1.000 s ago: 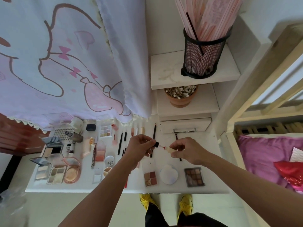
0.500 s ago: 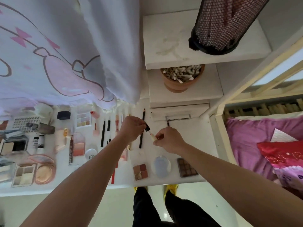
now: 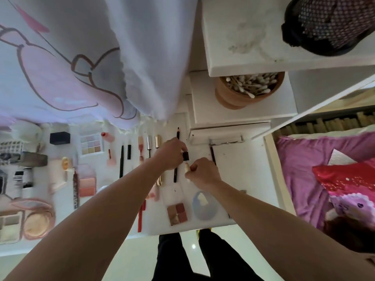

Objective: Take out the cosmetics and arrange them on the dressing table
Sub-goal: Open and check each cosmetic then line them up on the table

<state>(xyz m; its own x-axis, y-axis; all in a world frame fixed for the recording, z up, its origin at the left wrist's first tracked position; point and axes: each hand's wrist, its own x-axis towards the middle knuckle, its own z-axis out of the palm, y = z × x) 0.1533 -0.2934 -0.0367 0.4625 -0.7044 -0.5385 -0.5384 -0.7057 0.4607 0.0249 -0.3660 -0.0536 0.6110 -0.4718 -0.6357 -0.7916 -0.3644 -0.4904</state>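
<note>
Over the white dressing table (image 3: 239, 171), both my hands work on one small cosmetic tube. My left hand (image 3: 171, 154) pinches its black cap (image 3: 185, 156). My right hand (image 3: 204, 175) grips the beige tube body (image 3: 186, 166) just below the cap. Cap and tube sit close together; whether they are joined I cannot tell. Many cosmetics lie in rows on the table: a black pencil (image 3: 176, 157), gold lipstick tubes (image 3: 157, 141), an eyeshadow palette (image 3: 90, 145), a blush quad (image 3: 178, 213), a round blue compact (image 3: 205, 205).
A printed white cloth (image 3: 81, 57) hangs over the table's back left. White shelves hold a terracotta pot of cotton swabs (image 3: 246, 91) and a black mesh holder (image 3: 332, 23). A bed with pink bedding (image 3: 324, 179) stands to the right. More palettes and compacts crowd the left side.
The camera has moved closer and tilted down. My hands have brought the black cap and the beige tube nearer together, the applicator wand no longer showing between them.
</note>
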